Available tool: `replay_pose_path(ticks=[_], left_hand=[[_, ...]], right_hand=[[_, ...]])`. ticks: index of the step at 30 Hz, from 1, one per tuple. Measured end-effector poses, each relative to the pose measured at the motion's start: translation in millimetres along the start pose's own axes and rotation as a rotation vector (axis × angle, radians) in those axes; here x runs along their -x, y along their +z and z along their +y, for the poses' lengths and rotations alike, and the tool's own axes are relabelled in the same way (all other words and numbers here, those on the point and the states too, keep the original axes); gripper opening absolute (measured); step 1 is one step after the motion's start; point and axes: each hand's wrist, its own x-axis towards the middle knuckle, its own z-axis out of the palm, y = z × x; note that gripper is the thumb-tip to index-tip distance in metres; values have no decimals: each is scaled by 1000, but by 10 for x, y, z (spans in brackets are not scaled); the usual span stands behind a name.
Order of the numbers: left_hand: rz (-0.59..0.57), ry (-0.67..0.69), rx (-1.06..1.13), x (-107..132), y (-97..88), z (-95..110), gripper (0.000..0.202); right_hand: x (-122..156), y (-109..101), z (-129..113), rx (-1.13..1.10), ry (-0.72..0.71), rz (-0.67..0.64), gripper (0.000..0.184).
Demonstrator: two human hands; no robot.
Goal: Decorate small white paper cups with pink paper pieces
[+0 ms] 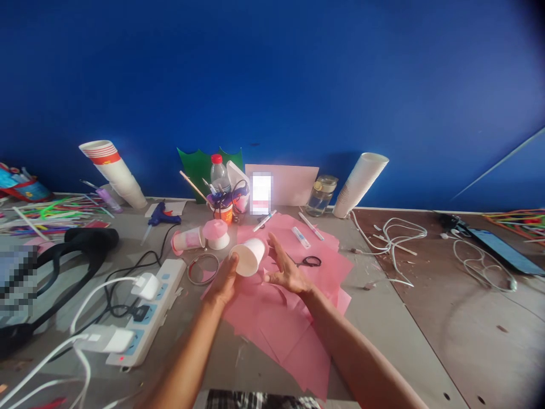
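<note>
A white paper cup (249, 257) is tilted on its side over the pink paper sheets (281, 335), its open mouth facing down and left. My left hand (226, 278) grips the cup's rim on its left side. My right hand (289, 270) is just right of the cup's base, thumb and fingers spread apart. Pink shows near the cup's far end, but I cannot tell what it is. Scissors (310, 261) lie right behind my right hand, partly hidden. Left of the cup are a paper cup with pink paper (187, 240) on its side and a white cup with a pink top (216, 234).
A tape roll (203, 269), a power strip (149, 318) with white chargers and a blue glue gun (159, 218) are on the left. Stacked paper cups (361, 184) lean against the blue wall, beside a glass jar (322, 196). White cables (395, 244) and a phone (506, 250) lie right.
</note>
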Motion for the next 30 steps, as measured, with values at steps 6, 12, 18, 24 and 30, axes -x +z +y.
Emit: replay_pose_path(ticks=[6, 12, 18, 24, 30], left_hand=[[-59, -73, 292, -5, 31, 18, 68], [-84, -153, 411, 12, 52, 72, 58], [-92, -166, 451, 30, 88, 93, 53], [-97, -180, 413, 43, 152, 92, 52], [-118, -218, 373, 56, 170, 43, 57]], right_hand=[[1, 20, 49, -52, -29, -4, 95], [1, 30, 50, -53, -13, 18, 87], [-10, 66, 69, -105, 4, 24, 81], [-14, 71, 43, -127, 4, 32, 80], [-34, 88, 45, -144, -10, 49, 84]])
